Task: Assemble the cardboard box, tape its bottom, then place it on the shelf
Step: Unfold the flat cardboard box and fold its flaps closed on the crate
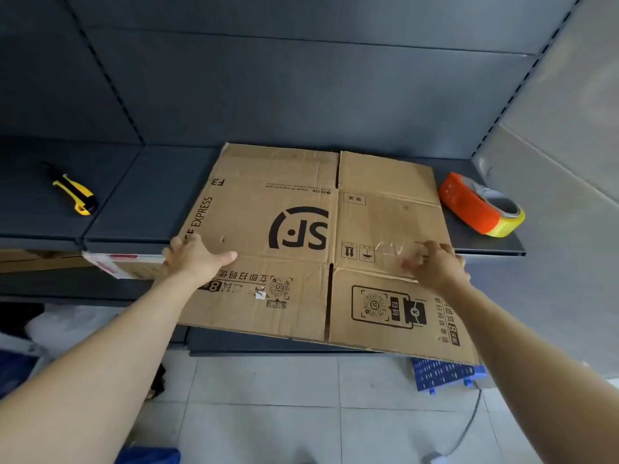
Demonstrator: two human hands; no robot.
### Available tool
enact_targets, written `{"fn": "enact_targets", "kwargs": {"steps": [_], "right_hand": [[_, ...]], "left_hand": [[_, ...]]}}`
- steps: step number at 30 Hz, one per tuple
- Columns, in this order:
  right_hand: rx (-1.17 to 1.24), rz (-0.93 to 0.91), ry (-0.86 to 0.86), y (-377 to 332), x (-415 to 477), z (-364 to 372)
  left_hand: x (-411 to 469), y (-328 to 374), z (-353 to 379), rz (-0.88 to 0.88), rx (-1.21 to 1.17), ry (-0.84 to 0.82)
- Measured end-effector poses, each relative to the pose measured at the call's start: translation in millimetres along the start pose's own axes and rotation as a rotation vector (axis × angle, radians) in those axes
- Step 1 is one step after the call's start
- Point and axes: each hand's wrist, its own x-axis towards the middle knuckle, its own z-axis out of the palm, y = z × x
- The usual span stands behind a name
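Observation:
A flattened brown cardboard box (301,209) with black SF Express print lies on the dark grey shelf (150,195); its near flaps hang over the shelf's front edge. My left hand (196,257) grips the box's left edge, thumb on top. At the box's right edge, my right hand (433,262) holds on beside a patch of old clear tape. An orange and yellow tape dispenser (479,205) sits on the shelf just right of the box.
A yellow and black utility knife (75,194) lies on the shelf at far left. A lower shelf holds more cardboard (40,259). Below are a tiled floor (268,396), a blue plastic crate (445,373) and a cable (469,426).

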Motion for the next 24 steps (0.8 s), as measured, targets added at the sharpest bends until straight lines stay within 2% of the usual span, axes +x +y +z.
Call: {"fn": "enact_targets", "kwargs": {"steps": [4,7,10,16,24], "right_hand": [[0.045,0.126,-0.002,12,8,9],[0.178,0.225,-0.02,21,19,16],[0.274,0.271,-0.022,24,23,12],[0.435,0.283,0.07,25,26,0],[0.527,0.28,0.064,23,16,-11]], "left_hand": [[6,-5,-1,-0.13,-0.056,0.018],[13,-11,1,-0.176,-0.17,-0.017],[12,-11,-3,-0.22,-0.183,0.026],[7,-4,-18,-0.269,-0.263,0.112],[-8,-4,-36,-0.299,-0.296,0.169]]}}
